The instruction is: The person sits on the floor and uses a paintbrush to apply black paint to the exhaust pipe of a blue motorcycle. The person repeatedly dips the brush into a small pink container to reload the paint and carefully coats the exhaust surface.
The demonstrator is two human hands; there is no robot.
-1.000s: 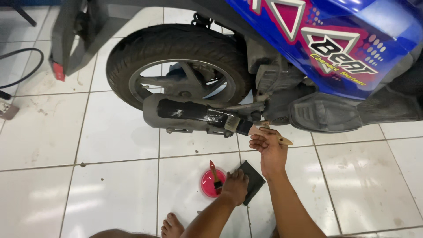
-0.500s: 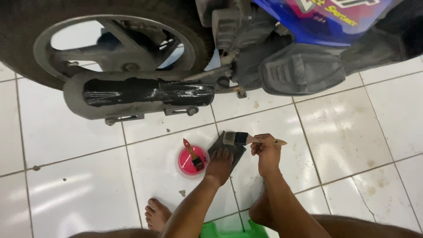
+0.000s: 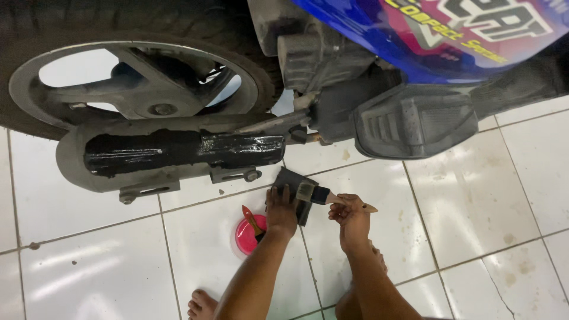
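While the exhaust cover is only partly black, we work the paintbrush.

Our right hand is closed around the brush handle; our left hand presses the dark pad onto the tiled floor, beside the pink lid. Grey edges remain bare.

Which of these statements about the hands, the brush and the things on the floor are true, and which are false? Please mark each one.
1. The right hand holds a paintbrush by its wooden handle. True.
2. The left hand rests on a dark flat piece on the tiled floor. True.
3. The red lid lies to the right of both hands. False: it lies left of the left hand.
4. The exhaust muffler carries wet-looking black paint. True.
5. The brush touches the muffler. False: its bristles are over the dark piece.
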